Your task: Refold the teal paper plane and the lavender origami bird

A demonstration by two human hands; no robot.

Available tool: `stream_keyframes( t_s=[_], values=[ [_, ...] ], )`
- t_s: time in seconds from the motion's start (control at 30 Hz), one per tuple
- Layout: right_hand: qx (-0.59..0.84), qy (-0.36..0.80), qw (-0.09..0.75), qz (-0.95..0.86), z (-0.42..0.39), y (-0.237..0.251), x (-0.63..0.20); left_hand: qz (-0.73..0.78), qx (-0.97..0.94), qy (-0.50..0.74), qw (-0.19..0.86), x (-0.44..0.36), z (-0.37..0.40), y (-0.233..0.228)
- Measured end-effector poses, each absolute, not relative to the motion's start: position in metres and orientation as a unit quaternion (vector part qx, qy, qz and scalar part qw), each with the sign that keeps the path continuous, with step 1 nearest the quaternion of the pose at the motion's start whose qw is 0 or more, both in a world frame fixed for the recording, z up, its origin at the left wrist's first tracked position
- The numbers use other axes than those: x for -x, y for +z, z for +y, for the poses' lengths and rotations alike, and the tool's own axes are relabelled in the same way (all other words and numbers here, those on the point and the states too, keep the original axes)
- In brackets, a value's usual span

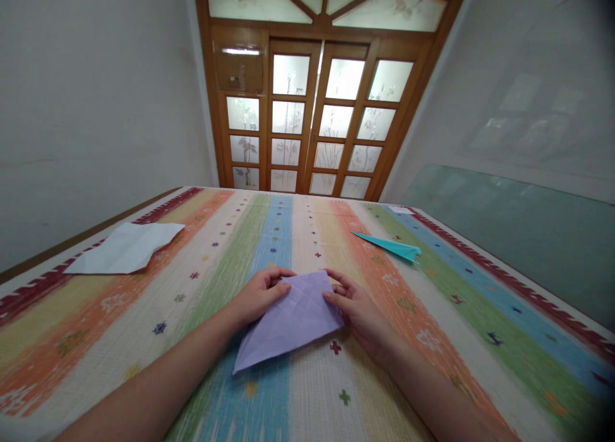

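Lilac paper, a creased sheet folded to a kite-like wedge (291, 320), lies flat on the striped woven cloth of the table (144, 327), dead centre in front of me, over the blue and cream stripes

Long axis runs diagonal: narrow point at near-left, broad end at far-right. Crease grid visible across its face

Left hand (262, 294) sits on the far-left edge of the sheet, fingers (281, 287) curled together and pressing down on the paper, thumb along the top edge. Not clamped round it, just flat contact from above as far as I can see

Right hand (358, 311) is on the right corner, fingers (334, 296) loosely together, tips touching the paper edge, thumb near the top corner. Can't tell whether any fingertip is tucked under the sheet

Both hands equally close to the broad end, one each side of the top corner; the near-left point is free and away from both, slightly nearer the left forearm

Elsewhere: teal paper plane (389, 246) lies far-right on the cloth, well apart from the right hand, nose pointing left-away. White crumpled-looking folded sheet (125, 248) far-left near the red border, well apart from the left hand. Wooden glazed door (312, 118) behind the table
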State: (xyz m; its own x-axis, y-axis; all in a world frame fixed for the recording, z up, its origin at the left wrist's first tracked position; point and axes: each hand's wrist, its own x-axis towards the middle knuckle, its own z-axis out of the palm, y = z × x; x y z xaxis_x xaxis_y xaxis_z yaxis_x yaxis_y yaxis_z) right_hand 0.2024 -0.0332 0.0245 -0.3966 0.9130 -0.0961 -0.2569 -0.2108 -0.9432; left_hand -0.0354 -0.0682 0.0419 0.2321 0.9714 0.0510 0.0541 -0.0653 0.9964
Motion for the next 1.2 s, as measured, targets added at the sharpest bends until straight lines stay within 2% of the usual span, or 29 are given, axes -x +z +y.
stream_keyframes(
  t_s=[0.17, 0.43, 0.6, 0.83, 0.97, 1.07, 1.2],
  values=[
    [0.333, 0.696, 0.407, -0.489, -0.037, 0.027, -0.200, 0.399, -0.568, 0.465, 0.550, 0.035, -0.069, 0.038],
    [0.385, 0.618, 0.499, -0.469, -0.029, 0.030, -0.208, 0.435, -0.530, 0.483, 0.544, 0.033, -0.059, 0.026],
    [0.382, 0.579, 0.523, -0.496, -0.030, 0.029, -0.207, 0.407, -0.546, 0.425, 0.596, 0.028, -0.069, 0.040],
    [0.363, 0.431, 0.470, -0.679, -0.046, 0.034, -0.203, 0.435, -0.454, 0.422, 0.653, 0.024, -0.070, 0.034],
    [0.300, 0.339, 0.387, -0.804, -0.055, 0.039, -0.203, 0.448, -0.390, 0.451, 0.666, 0.026, -0.066, 0.030],
    [0.261, 0.316, 0.320, -0.854, -0.058, 0.042, -0.202, 0.455, -0.355, 0.466, 0.670, 0.027, -0.065, 0.032],
    [0.249, 0.314, 0.299, -0.866, -0.058, 0.043, -0.201, 0.448, -0.364, 0.459, 0.676, 0.027, -0.065, 0.033]
  ],
)
